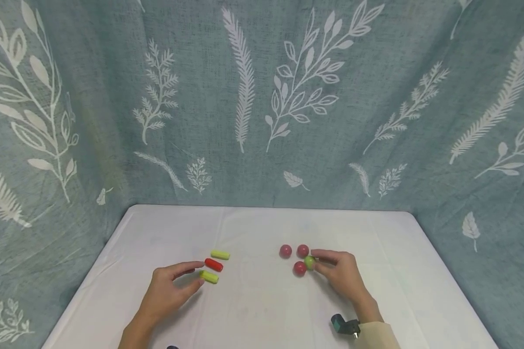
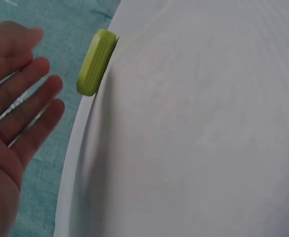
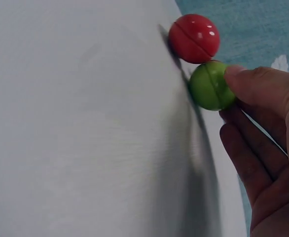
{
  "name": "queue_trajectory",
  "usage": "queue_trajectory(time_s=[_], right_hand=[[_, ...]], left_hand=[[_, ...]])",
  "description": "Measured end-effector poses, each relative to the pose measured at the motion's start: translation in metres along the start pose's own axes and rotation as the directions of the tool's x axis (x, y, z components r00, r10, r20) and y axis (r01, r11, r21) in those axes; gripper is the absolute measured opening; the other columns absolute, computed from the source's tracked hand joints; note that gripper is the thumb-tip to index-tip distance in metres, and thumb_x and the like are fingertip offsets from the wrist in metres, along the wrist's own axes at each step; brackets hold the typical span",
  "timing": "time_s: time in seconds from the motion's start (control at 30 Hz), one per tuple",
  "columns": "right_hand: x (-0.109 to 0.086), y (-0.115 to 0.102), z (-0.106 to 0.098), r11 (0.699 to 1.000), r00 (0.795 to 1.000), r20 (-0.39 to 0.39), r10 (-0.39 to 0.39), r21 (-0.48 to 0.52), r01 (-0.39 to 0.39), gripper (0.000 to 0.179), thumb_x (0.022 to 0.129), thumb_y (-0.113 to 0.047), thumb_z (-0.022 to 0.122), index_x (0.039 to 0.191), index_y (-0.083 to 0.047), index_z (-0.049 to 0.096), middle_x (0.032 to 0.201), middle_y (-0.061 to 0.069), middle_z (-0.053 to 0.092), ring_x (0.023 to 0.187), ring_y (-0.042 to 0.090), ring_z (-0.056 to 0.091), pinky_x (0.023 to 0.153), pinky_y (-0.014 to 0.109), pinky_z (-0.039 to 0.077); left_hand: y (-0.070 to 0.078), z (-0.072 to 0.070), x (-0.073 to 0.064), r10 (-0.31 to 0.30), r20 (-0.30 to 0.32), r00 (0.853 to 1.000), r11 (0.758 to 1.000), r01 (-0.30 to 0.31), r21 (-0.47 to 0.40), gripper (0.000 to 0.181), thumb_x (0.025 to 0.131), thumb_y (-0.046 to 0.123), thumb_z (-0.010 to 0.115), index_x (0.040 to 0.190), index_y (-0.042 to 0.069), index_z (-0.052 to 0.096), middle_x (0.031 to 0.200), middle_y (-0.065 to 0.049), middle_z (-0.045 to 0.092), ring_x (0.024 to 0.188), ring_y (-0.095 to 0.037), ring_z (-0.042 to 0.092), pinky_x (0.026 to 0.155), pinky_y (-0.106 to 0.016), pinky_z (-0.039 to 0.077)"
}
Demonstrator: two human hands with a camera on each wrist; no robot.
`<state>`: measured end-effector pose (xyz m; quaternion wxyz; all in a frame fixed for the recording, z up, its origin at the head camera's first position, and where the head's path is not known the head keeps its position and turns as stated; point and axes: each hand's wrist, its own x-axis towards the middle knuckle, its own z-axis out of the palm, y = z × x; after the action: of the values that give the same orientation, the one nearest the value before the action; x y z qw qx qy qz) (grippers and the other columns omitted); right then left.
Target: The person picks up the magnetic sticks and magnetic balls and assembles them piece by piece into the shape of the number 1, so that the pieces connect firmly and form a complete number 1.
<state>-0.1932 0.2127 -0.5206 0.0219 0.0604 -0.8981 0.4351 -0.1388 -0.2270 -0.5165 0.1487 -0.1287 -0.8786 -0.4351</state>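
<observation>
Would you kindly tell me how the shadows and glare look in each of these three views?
Head view: soft shadows on the white table beside the left hand and right hand; left wrist view: a blurry-edged shadow below the yellow-green block; right wrist view: small bright glints on the red ball, a broad soft shadow below the green ball.

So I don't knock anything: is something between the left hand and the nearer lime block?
Nothing visible stands between the left hand and the nearer lime block. The red block lies just beyond it, not in between.
</observation>
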Motion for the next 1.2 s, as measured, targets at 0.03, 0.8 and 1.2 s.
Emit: queue_trajectory(time_s=[0.03,0.8,1.2], right_hand=[[-0.001,0.000,0.001,1.000,1.000,-0.001,0.003,-0.012,-0.003,0.033,0.092,-0.019,0.088,0.124,-0.023,0.082,0.129,-0.002,0.081,0.131,0.028,0.073,0.116,0.053,0.053],[-0.011,-0.001,-0.003,0.998,0.999,-0.034,0.000,0.061,0.002,0.033,0.094,-0.009,0.085,0.126,-0.015,0.081,0.130,0.006,0.081,0.124,0.027,0.076,0.104,0.034,0.061],[-0.018,-0.015,-0.011,0.974,0.999,0.045,0.003,0.228,-0.013,0.030,0.098,-0.018,0.083,0.128,-0.014,0.080,0.131,0.007,0.080,0.124,0.026,0.076,0.103,0.027,0.060]], left_hand=[[0.001,0.001,0.000,0.015,0.005,1.000,0.999,-0.015,0.035,0.039,0.080,0.000,0.095,0.116,0.010,0.084,0.113,0.000,0.085,0.102,-0.024,0.081,0.094,-0.026,0.063],[0.018,0.020,0.015,-0.065,0.137,0.989,0.946,0.017,0.324,0.028,0.082,-0.004,0.091,0.106,0.007,0.084,0.108,-0.007,0.084,0.105,-0.027,0.080,0.095,-0.046,0.064],[0.039,0.028,0.011,-0.147,0.128,0.981,0.936,0.096,0.338,0.025,0.083,-0.002,0.091,0.106,0.004,0.084,0.103,-0.008,0.084,0.092,-0.019,0.075,0.084,-0.042,0.064]])
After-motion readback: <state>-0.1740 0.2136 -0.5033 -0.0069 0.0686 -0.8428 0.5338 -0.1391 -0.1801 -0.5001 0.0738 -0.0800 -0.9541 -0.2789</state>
